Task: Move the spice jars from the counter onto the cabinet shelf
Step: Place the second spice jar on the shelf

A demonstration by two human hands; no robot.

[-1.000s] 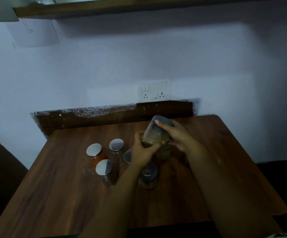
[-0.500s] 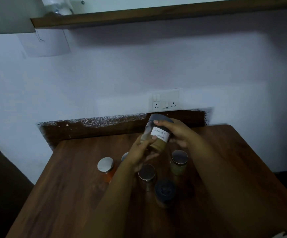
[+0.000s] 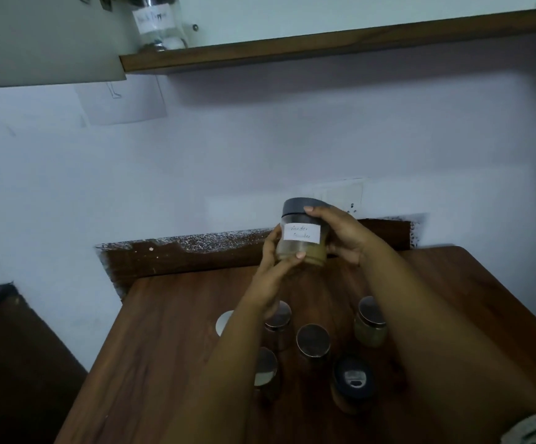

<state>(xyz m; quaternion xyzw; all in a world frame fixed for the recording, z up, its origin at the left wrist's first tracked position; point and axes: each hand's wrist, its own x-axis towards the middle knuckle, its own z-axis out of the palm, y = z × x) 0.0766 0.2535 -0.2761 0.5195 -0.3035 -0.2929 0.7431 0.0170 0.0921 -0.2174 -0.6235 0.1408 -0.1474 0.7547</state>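
the labelled jar (image 3: 302,234) has been lifted from among the other jars to a position well above the tabletop (image 3: 170,334). it was tilted a second ago; it is now upright with its white label facing the camera. the left hand (image 3: 276,261) has shifted from the jar's side to its lower edge. the right hand (image 3: 340,233) remains on the lid and far side. the shelf (image 3: 324,48), with one jar on it (image 3: 159,22), has come into view.
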